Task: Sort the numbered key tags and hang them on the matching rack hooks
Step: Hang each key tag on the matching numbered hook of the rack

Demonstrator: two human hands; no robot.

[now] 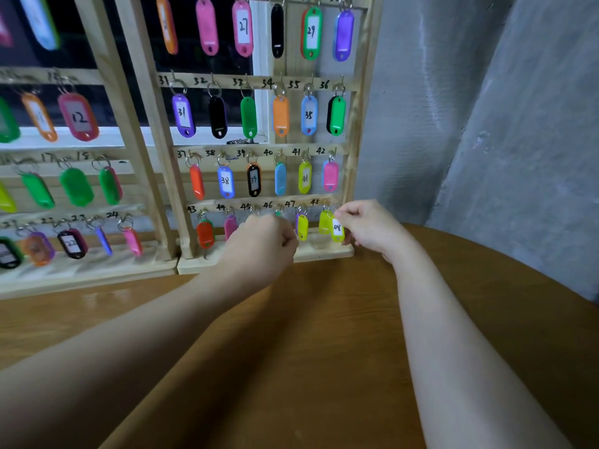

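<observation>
The right hand (366, 226) pinches the ring of a yellow tag (337, 230) marked "48" at the hook under the written 48, on the bottom row of the wooden rack (351, 150). The left hand (262, 241) is curled at hooks 45 and 46; what it holds I cannot tell. The rack stands on a brown wooden tabletop (324, 335) beside a grey wall (470, 108)

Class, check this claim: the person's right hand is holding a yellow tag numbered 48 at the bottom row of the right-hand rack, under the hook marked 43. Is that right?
Not quite. The head view shows the right hand holding the yellow tag numbered 48 at the bottom row of the right-hand rack, but under the hook marked 48, at the row's right end, not 43, which is at its left end.
</observation>
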